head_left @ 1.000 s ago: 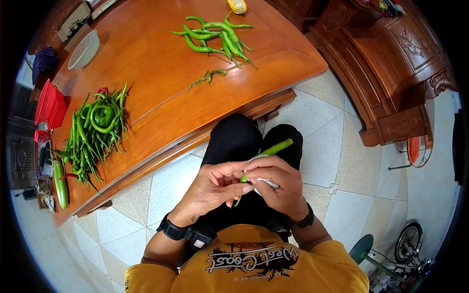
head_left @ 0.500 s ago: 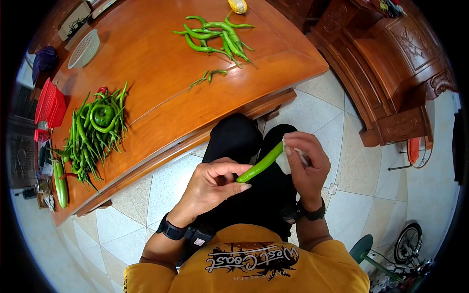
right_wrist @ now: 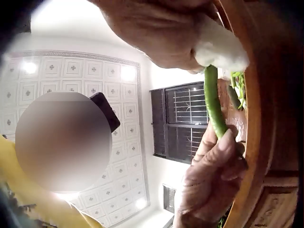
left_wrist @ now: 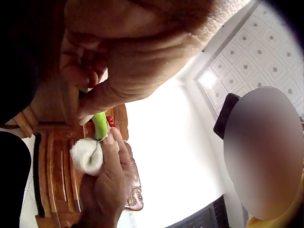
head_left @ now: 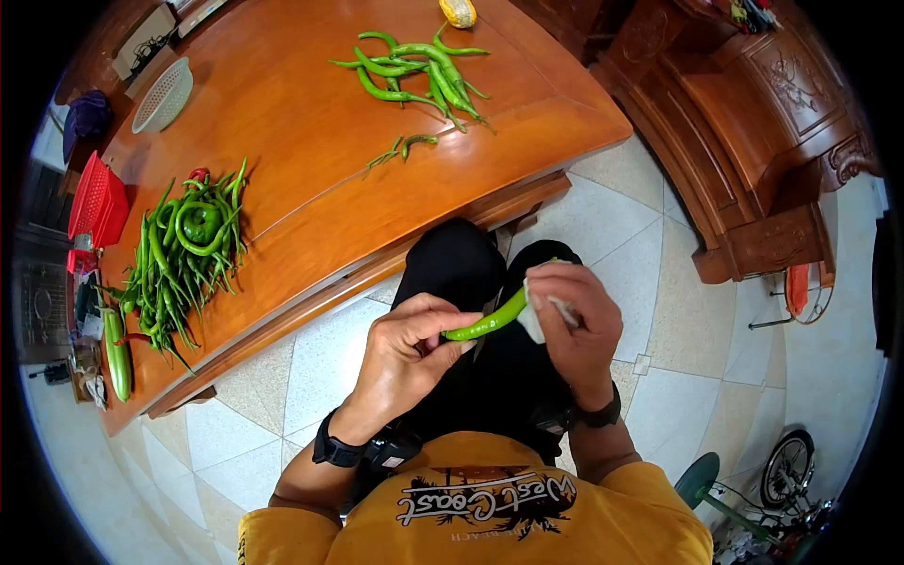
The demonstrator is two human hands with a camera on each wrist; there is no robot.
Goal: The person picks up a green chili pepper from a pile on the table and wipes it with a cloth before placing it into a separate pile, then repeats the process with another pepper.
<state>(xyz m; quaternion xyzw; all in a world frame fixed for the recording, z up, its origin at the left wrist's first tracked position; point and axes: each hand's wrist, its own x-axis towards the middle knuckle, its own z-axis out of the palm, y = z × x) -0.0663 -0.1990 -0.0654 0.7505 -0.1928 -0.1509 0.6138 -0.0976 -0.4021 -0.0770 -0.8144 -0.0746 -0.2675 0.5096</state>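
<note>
A long green chili pepper [head_left: 485, 326] is held between the two hands above the lap. My left hand [head_left: 403, 350] pinches its left end between thumb and fingers. With a white cloth [right_wrist: 221, 51] bunched in its fingers, my right hand [head_left: 582, 331] grips the pepper's other end, and the cloth wraps around it there. In the right wrist view, the bare middle of the pepper shows between the cloth and the left fingertips. From the left wrist, the cloth and a short green length of pepper appear below the left hand.
On the wooden table [head_left: 311, 122] lie a big pile of green peppers [head_left: 179, 268], a smaller group of peppers [head_left: 450, 75] and small green pieces [head_left: 414, 141]. A white basket [head_left: 162, 96], a red basket [head_left: 98, 200] and a yellow vegetable [head_left: 459, 11] are farther off.
Both hands were together around the pepper and cloth. The right hand then moved away to the right with the cloth along the pepper, and has since slid back somewhat toward the left hand.
</note>
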